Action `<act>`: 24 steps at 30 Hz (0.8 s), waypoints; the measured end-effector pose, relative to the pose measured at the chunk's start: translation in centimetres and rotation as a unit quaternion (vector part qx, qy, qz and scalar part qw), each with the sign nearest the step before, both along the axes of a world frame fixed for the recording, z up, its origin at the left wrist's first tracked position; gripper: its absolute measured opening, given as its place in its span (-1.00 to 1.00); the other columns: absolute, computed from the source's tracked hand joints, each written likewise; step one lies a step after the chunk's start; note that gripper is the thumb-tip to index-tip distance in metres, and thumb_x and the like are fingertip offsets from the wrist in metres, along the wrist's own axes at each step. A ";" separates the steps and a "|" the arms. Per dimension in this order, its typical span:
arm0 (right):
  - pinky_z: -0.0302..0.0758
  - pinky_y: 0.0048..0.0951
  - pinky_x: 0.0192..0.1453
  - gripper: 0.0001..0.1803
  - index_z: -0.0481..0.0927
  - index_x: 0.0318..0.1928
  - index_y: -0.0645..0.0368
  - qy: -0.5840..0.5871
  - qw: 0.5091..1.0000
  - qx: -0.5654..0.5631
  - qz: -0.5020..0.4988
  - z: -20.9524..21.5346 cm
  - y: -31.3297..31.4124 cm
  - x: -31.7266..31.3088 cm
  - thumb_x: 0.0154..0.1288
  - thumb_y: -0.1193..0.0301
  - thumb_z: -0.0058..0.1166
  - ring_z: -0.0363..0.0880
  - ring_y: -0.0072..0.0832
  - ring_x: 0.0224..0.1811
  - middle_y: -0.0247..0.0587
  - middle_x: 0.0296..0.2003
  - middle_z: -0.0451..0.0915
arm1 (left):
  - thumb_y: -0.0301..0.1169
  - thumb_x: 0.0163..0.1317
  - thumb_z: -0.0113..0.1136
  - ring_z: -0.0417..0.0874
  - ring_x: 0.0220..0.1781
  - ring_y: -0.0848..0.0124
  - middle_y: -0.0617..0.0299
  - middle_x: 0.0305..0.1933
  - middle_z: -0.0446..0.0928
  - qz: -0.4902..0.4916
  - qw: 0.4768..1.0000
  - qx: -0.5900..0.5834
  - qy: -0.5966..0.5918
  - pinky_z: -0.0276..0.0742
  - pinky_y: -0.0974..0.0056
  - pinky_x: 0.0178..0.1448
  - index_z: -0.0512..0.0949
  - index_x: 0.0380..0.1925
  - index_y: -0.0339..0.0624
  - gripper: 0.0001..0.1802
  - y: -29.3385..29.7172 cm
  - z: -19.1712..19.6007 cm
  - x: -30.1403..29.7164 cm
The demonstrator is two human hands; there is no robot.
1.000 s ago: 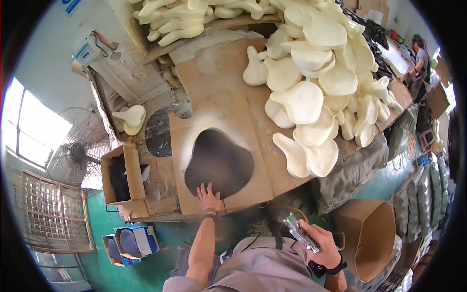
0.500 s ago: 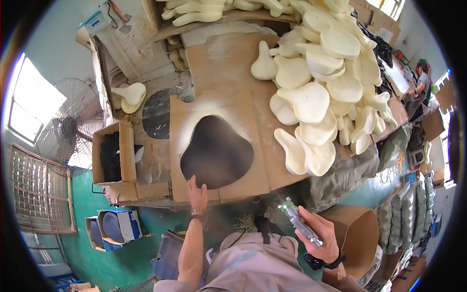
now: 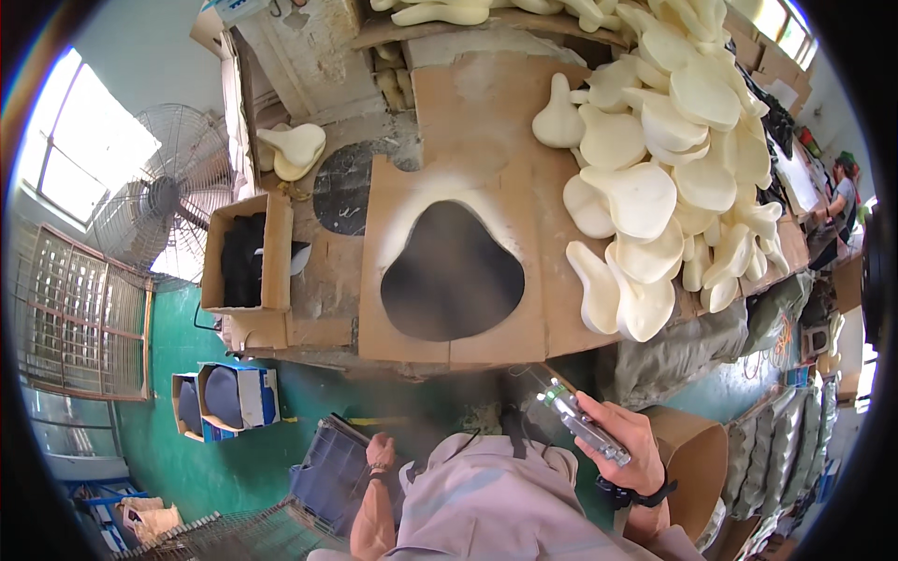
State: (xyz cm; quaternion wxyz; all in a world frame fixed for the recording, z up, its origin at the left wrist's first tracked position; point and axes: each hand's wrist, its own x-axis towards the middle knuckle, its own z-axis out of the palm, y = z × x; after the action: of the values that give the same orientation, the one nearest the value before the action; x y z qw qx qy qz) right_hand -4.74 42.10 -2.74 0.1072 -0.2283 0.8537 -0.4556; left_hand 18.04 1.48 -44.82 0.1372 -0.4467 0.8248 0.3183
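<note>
I've got the right hand point(image 3: 622, 444) wrapped round a silver spray gun point(image 3: 580, 425) angled forward-left, below the cardboard point(image 3: 393, 344) framing the dark pad point(image 3: 452, 273), left hand point(image 3: 380, 452) lowered by the blue-grey crate point(image 3: 327, 465), grip unclear to me.

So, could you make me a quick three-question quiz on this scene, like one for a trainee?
1. Which hand grips the silvery tool?
2. True or false: the left hand is pressing on the dark rounded shape.
3. Fill the gap: in the picture, the pale bulb-shaped pieces are heaped to the ____ of the dark rounded shape.

Key:
1. The right hand.
2. False; the left hand is clear of it, lower in the picture.
3. right
</note>
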 end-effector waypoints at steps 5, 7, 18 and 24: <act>0.58 -0.31 -0.13 -0.15 0.46 0.34 0.24 -0.037 0.996 0.011 0.076 -0.3 0.8 0.7 -0.15 0.68 0.13 0.62 -0.05 -0.28 -0.03 -0.24 0.64 | -0.07 0.06 0.28 0.69 0.14 0.05 -0.04 -0.01 0.71 0.010 0.994 0.081 -0.075 0.55 0.10 0.27 0.70 0.01 -0.13 -0.45 -0.3 -3.7 4.1; 0.58 -0.30 -0.12 -0.15 0.47 0.34 0.24 -0.050 0.995 0.023 0.085 -0.1 1.3 0.9 -0.14 0.68 0.13 0.62 -0.04 -0.27 -0.03 -0.23 0.64 | -0.06 0.06 0.28 0.69 0.14 0.04 -0.06 -0.01 0.71 0.005 0.989 0.113 -0.094 0.54 0.10 0.28 0.70 0.00 -0.14 -0.46 -0.6 -4.7 4.3; 0.55 -0.39 -0.13 -0.40 0.54 0.23 0.33 -0.057 0.994 0.055 -0.070 0.3 5.2 2.9 0.12 0.58 0.31 0.66 -0.20 -0.29 0.00 -0.22 0.68 | -0.35 0.20 0.20 0.61 0.04 -0.09 -0.07 -0.04 0.62 -0.183 0.965 -0.009 0.187 0.54 -0.05 0.10 0.61 -0.03 -0.11 -0.68 2.4 1.1 -9.9; 0.55 -0.37 -0.12 -0.37 0.53 0.27 0.28 -0.046 0.988 0.020 -0.149 -0.3 6.5 3.0 0.11 0.63 0.29 0.67 -0.13 -0.27 0.04 -0.21 0.67 | -0.51 0.06 0.33 0.42 0.32 -0.04 -0.03 0.26 0.44 -0.318 0.890 -0.108 0.310 0.40 -0.02 0.33 0.47 0.20 -0.11 -0.38 8.5 10.5 -23.7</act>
State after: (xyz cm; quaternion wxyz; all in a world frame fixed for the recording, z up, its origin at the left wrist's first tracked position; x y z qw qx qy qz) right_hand -1.79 48.56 -3.05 0.0821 -0.0751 0.8810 -0.4598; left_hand -5.63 9.96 -34.34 -0.0801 -0.0513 0.9526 0.2891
